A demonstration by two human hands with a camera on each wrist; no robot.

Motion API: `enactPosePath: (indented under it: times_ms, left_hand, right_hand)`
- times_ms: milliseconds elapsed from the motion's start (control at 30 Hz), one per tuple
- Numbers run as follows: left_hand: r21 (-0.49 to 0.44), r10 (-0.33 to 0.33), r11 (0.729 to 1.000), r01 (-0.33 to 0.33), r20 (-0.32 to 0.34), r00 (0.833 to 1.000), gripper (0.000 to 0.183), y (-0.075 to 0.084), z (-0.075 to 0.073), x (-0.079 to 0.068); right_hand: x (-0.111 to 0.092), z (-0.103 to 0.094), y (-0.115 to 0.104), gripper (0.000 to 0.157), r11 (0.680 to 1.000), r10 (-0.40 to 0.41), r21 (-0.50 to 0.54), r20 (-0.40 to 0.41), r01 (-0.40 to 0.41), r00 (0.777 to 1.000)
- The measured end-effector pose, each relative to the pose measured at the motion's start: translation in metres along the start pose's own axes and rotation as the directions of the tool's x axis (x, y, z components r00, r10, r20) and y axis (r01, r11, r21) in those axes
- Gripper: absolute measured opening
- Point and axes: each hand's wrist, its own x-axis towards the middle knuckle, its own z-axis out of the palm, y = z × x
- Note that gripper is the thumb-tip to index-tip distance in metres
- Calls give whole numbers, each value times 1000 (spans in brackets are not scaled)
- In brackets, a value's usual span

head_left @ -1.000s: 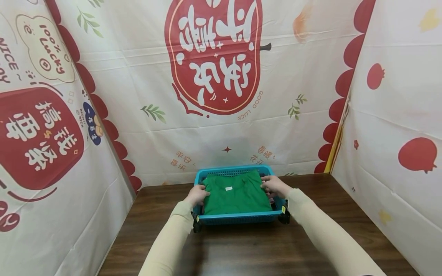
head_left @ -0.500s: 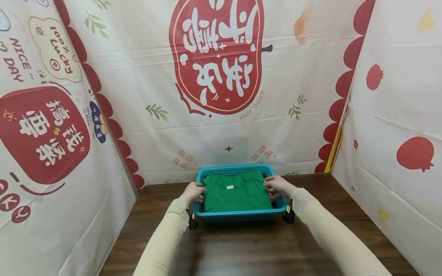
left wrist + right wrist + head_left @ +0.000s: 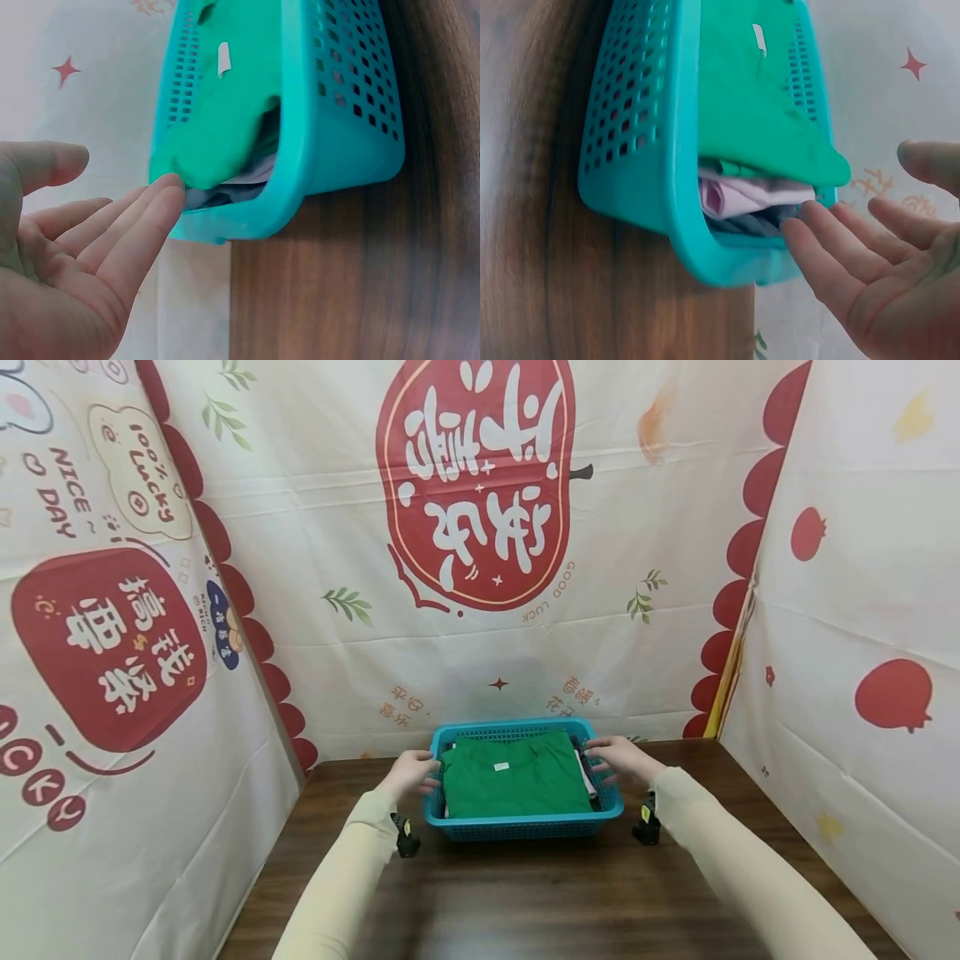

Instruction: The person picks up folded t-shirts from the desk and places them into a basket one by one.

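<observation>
A folded green shirt (image 3: 517,781) with a small white label lies flat on top in a blue plastic basket (image 3: 525,832). Under it, in the right wrist view, show a folded pale pink garment (image 3: 754,195) and a dark grey one (image 3: 757,223). My left hand (image 3: 410,772) is at the basket's left end, fingers extended and thumb apart, fingertips right at the rim in the left wrist view. At the right end my right hand (image 3: 624,757) has its fingers spread in the same way, fingertips near the rim. Neither hand holds anything.
The basket stands on a dark brown wooden table (image 3: 525,902), close to the back. A white printed cloth (image 3: 480,643) hangs behind the table, with more cloth along both sides. A black wrist device (image 3: 406,837) sits on each forearm.
Both hands have moved outward, away from the green shirt's side edges, the left hand to the left and the right hand to the right. The shirt stays in the basket.
</observation>
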Motion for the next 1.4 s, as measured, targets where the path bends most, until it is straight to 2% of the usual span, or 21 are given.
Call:
enactPosePath:
  times_ms: [100,167,233,333,400,500,600,700,800,900,1000,1200,1300,1400]
  left_hand:
    - [15,19,1000,-19,-24,1000,49,1,-6,-5]
    - [75,47,996,-43,-61,997,48,1,-10,-9]
    - [183,89,981,-70,-101,991,49,-2,-14,-14]
    - [365,161,926,-96,-153,975,51,-7,-20,-23]
    - [454,200,885,-105,-167,966,53,-11,-24,-29]
    - [537,244,836,-117,-173,954,58,-17,-28,-35]
    - [622,286,773,-122,-170,943,62,-22,-32,-37]
    - [689,303,717,-105,-173,937,65,-28,-36,-37]
    - [731,301,678,-74,-184,936,67,-33,-39,-37]
    - [755,286,655,-44,-194,938,68,-38,-43,-37]
    - [774,276,633,-25,-195,941,70,-41,-47,-38]
    - [830,255,557,19,-192,948,79,-44,-51,-34]
    - [840,229,541,36,-188,955,81,-44,-51,-33]
    - [836,202,546,47,-185,962,83,-44,-51,-33]
  right_hand:
    - [-5,-7,2,54,997,-51,-64,-67,47,996]
    - [-8,-11,5,54,984,-108,-154,-120,89,987]
    - [-11,-16,9,55,954,-176,-273,-168,126,970]
    - [-15,-22,18,60,886,-263,-438,-210,150,942]
    - [-18,-26,25,64,851,-290,-505,-229,141,929]
    - [-22,-30,36,72,802,-299,-589,-243,105,923]
    - [-25,-34,44,81,748,-299,-660,-254,61,920]
    - [-29,-37,49,87,714,-282,-700,-262,20,923]
    - [-32,-39,51,89,700,-254,-715,-259,-8,932]
    - [-34,-41,51,90,699,-230,-715,-256,-24,939]
    - [-32,-42,49,93,703,-220,-710,-261,-32,940]
    - [-27,-45,49,97,693,-218,-719,-276,-51,936]
    - [-27,-46,51,98,683,-223,-728,-277,-52,935]
    - [-27,-47,53,97,683,-227,-729,-278,-51,933]
